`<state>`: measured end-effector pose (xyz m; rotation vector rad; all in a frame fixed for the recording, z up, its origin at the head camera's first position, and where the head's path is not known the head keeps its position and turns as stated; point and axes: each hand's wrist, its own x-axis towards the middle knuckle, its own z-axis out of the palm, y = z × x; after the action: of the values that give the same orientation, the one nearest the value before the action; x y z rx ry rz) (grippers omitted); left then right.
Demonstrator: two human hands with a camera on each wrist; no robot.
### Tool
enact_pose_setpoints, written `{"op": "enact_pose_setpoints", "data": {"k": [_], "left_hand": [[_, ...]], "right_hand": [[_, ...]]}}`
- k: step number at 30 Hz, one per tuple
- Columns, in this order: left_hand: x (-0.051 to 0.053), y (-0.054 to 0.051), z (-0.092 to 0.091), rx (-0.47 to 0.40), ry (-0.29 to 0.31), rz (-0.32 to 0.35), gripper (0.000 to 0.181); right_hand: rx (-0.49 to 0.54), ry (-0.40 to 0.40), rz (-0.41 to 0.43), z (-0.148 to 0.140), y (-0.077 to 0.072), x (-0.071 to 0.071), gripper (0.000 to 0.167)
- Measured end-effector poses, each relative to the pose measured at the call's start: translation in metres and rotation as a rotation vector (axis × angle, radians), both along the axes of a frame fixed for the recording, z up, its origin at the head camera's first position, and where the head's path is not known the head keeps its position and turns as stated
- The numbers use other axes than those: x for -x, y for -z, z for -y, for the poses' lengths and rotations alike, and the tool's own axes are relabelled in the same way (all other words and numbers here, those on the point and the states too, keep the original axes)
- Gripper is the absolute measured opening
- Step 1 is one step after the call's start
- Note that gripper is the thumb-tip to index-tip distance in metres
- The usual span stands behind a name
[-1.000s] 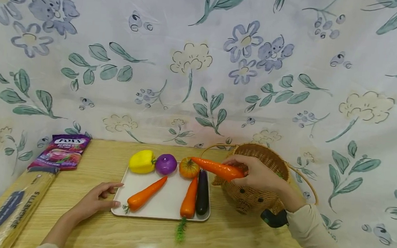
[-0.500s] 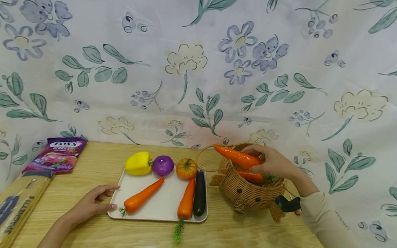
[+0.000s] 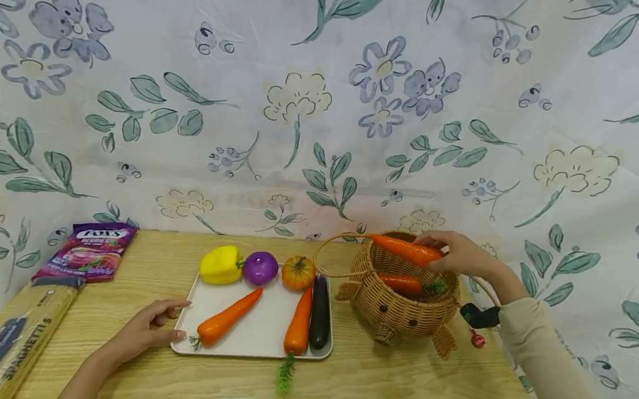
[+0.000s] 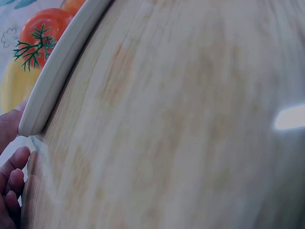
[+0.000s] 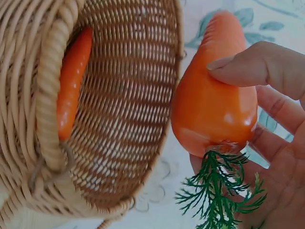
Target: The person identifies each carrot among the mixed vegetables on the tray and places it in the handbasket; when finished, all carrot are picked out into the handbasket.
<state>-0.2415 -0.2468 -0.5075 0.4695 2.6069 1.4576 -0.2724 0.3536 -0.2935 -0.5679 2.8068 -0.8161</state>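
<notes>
My right hand grips an orange toy carrot above the opening of a wicker basket shaped like an animal. The right wrist view has the thumb across this carrot, its green sprigs hanging down, beside the basket's rim. Another carrot lies inside the basket. My left hand touches the left edge of a white tray, its fingers relaxed. On the tray are a left carrot, a right carrot and an eggplant.
Along the tray's back sit a yellow bell pepper, a purple onion and a small pumpkin. To the left lie a purple candy bag and a spaghetti pack. A patterned cloth hangs behind the table.
My right hand has carried the carrot rightward and up from in front of the basket to over its opening. The left hand has kept its place at the tray.
</notes>
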Motion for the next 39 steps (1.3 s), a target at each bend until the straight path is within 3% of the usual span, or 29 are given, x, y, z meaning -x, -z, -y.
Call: {"op": "enact_pose_setpoints", "data": {"k": [13, 21, 30, 39], "left_hand": [[0.001, -0.001, 0.000, -0.024, -0.005, 0.019, 0.055], [0.001, -0.002, 0.000, -0.020, -0.001, 0.012, 0.053], [0.001, -0.001, 0.000, -0.021, 0.005, 0.012, 0.053], [0.001, -0.001, -0.001, 0.001, -0.011, -0.017, 0.051]], "right_hand": [[-0.046, 0.012, 0.106, -0.013, 0.003, 0.017, 0.052], [-0.105, -0.012, 0.115, -0.007, 0.007, 0.032, 0.054], [-0.095, -0.032, 0.160, -0.003, 0.023, 0.048, 0.052], [-0.146, -0.027, 0.189, 0.005, 0.039, 0.063, 0.051]]}}
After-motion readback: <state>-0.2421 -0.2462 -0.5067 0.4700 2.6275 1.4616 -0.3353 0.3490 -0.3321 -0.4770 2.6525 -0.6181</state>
